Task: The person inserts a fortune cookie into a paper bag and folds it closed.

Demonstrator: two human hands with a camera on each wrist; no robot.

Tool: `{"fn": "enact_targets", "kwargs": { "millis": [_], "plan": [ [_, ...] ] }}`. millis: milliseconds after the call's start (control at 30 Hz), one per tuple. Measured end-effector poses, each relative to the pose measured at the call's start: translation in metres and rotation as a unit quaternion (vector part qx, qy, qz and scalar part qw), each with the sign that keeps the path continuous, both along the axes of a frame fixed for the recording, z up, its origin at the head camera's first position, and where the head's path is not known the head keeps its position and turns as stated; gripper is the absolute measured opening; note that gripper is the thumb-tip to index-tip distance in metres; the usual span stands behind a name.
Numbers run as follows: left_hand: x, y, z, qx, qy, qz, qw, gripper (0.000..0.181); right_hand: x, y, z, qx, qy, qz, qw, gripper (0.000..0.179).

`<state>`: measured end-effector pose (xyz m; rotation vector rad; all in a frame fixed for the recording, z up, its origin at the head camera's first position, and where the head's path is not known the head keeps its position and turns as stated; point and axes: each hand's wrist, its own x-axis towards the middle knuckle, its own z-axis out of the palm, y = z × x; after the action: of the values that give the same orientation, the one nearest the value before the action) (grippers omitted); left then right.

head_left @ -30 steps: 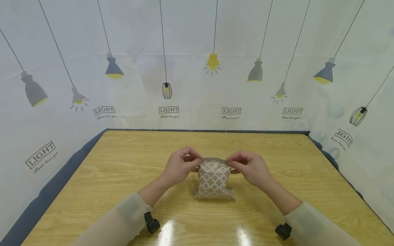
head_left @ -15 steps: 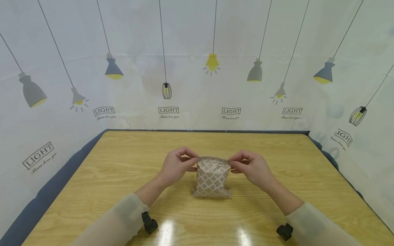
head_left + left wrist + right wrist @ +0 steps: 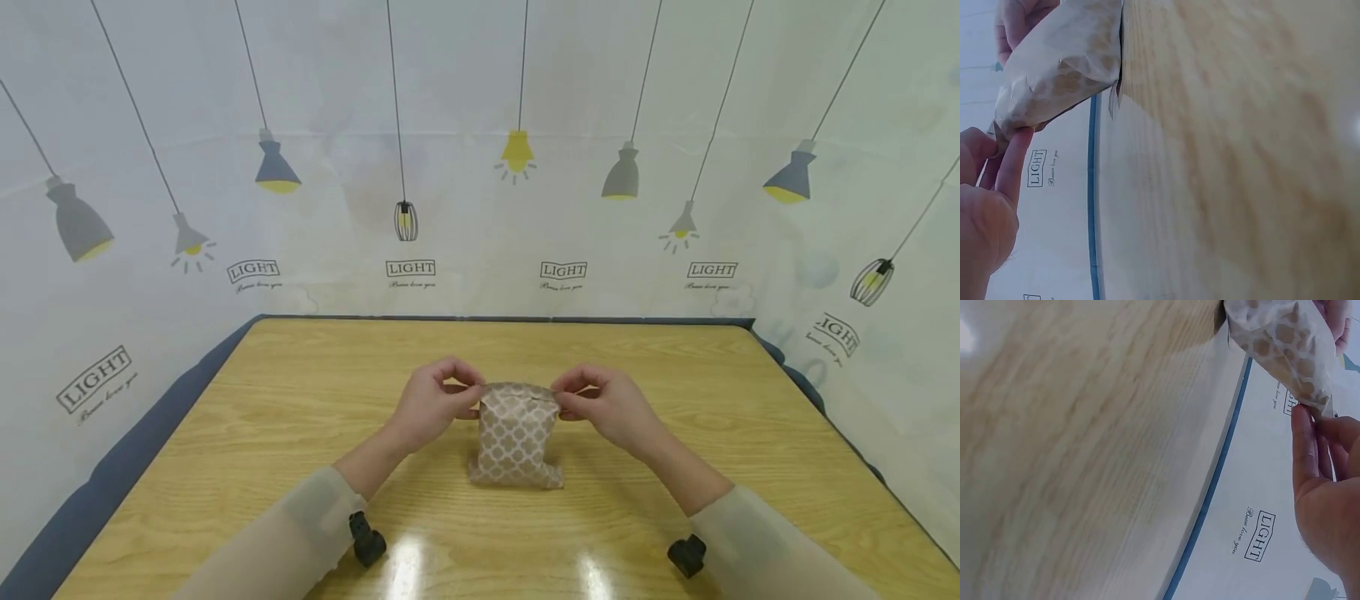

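small brown paper bag with a white lattice print (image 3: 516, 435) standing on the wooden table (image 3: 300, 417), left hand (image 3: 433, 406) pinching its top left corner, right hand (image 3: 606, 406) pinching the top right

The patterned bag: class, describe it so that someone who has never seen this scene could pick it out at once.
Start at the wooden table before the lamp-printed backdrop. Near its middle stands a small brown paper bag, its top corners pinched by the left hand and the right hand. Its white lattice print marks it out.
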<state>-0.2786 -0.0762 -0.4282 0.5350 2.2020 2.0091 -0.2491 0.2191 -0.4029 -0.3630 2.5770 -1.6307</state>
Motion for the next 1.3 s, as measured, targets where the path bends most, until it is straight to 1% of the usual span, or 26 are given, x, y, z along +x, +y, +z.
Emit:
{"fn": "enact_targets", "kwargs": {
  "millis": [133,233,333,533,700,867,967,1100,1300],
  "plan": [
    [-0.005,0.004,-0.003,-0.017,-0.008,0.007,0.9998,0.009,-0.007,-0.002,0.0,0.04,-0.014,-0.003,0.9991,0.012],
    [-0.01,0.007,-0.007,-0.029,-0.017,0.013,0.9994,0.009,-0.015,-0.001,-0.001,0.05,-0.029,-0.004,0.9983,0.012],
    [-0.016,0.009,-0.01,-0.05,-0.023,0.011,0.9984,0.009,-0.024,0.002,-0.004,0.059,-0.04,-0.001,0.9974,0.012],
    [-0.026,0.01,-0.012,-0.103,-0.032,0.01,0.9941,0.007,-0.039,0.003,-0.011,0.094,-0.042,0.002,0.9947,0.011],
    [-0.032,0.011,-0.015,-0.133,-0.047,0.012,0.9899,0.005,-0.046,-0.001,-0.016,0.097,-0.049,0.003,0.9941,0.01],
    [-0.034,0.012,-0.018,-0.135,-0.074,0.008,0.988,0.01,-0.048,-0.002,-0.02,0.087,-0.063,0.004,0.9942,0.013],
    [-0.035,0.011,-0.018,-0.129,-0.082,0.011,0.9881,0.012,-0.049,0.0,-0.021,0.082,-0.07,0.004,0.9941,0.018],
    [-0.035,0.009,-0.018,-0.124,-0.086,0.014,0.9884,0.014,-0.047,0.004,-0.022,0.078,-0.072,0.007,0.9943,0.025],
    [-0.032,0.003,-0.019,-0.124,-0.086,0.015,0.9885,0.02,-0.039,0.01,-0.019,0.084,-0.071,0.008,0.994,0.029]
  ]
}}
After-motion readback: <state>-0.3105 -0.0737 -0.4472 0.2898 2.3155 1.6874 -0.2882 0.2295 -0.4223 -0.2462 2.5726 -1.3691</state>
